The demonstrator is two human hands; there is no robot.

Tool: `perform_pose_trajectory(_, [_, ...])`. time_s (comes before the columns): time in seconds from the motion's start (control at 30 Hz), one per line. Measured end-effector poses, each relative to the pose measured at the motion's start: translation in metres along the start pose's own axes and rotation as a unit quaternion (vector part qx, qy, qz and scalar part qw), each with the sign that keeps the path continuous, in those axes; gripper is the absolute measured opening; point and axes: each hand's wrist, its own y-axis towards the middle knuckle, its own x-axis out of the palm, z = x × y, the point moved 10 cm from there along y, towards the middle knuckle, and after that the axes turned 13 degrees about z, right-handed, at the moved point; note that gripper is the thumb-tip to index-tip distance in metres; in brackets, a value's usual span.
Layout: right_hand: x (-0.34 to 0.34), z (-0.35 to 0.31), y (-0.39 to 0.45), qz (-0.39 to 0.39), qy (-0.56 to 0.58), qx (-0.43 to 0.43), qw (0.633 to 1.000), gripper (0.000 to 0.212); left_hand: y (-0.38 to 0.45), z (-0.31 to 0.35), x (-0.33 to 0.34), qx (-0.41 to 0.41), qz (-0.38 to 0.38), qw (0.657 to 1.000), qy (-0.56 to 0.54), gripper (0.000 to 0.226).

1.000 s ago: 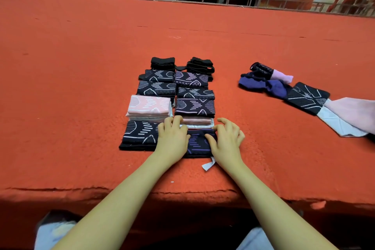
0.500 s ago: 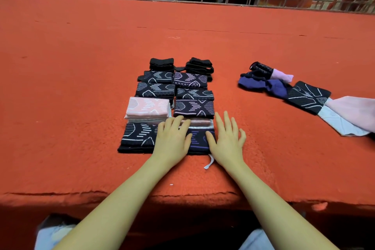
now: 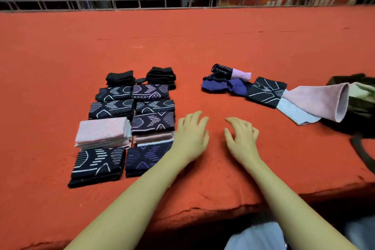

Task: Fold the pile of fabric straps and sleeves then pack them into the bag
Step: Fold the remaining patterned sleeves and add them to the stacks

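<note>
Left hand [image 3: 190, 138] and right hand [image 3: 241, 140] empty, fingers loose, above the surface [image 3: 60, 46]. Risk: left forearm brushing the stacks [image 3: 125, 126], toppling folds while reaching for unfolded sleeves [image 3: 263, 91].

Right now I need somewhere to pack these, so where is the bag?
In the head view the bag sits at the far right edge of the red surface, right of the unfolded sleeves, with a pink sleeve lying against it.

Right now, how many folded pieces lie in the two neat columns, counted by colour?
Plain black: 2
Dark patterned: 7
Pink: 2
Total: 11
</note>
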Motion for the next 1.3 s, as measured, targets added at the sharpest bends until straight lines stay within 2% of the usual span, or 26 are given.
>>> perform_pose_trajectory(0.1, [-0.028,0.047,0.010,0.036,-0.031,0.005,0.999,0.049,0.018,0.038,0.034,0.007,-0.040,0.998,-0.052,0.046])
perform_pose_trajectory(0.23, [-0.057,0.120,0.032,0.065,-0.077,0.081,0.992,0.042,0.044,0.087,0.077,0.011,-0.073,0.991,-0.111,0.038])
perform_pose_trajectory(0.43, [-0.058,0.189,0.067,0.034,-0.135,0.103,0.985,0.033,0.088,0.135,0.139,0.016,-0.092,0.988,-0.122,0.039])
perform_pose_trajectory(0.67, [-0.004,0.218,0.106,-0.036,-0.180,0.063,0.981,0.050,0.122,0.130,0.212,0.022,-0.133,0.989,-0.067,0.052])
perform_pose_trajectory(0.8, [0.012,0.224,0.129,-0.011,-0.236,0.005,0.972,0.044,0.139,0.114,0.238,-0.019,-0.128,0.989,-0.078,0.056])
perform_pose_trajectory(0.93, [0.021,0.231,0.138,0.002,-0.253,-0.003,0.968,0.020,0.159,0.106,0.253,-0.013,-0.129,0.989,-0.076,0.053])
perform_pose_trajectory(1.1, [0.023,0.229,0.142,0.014,-0.247,-0.013,0.969,0.018,0.158,0.114,0.260,0.043,-0.159,0.985,-0.051,0.042])
perform_pose_trajectory(1.17, [0.018,0.221,0.141,0.029,-0.225,-0.023,0.974,0.014,0.157,0.115,0.256,0.041,-0.158,0.985,-0.060,0.040])
perform_pose_trajectory(1.3, [0.001,0.195,0.127,0.071,-0.202,-0.065,0.975,0.027,0.147,0.114,0.241,0.013,-0.160,0.981,-0.106,0.036])
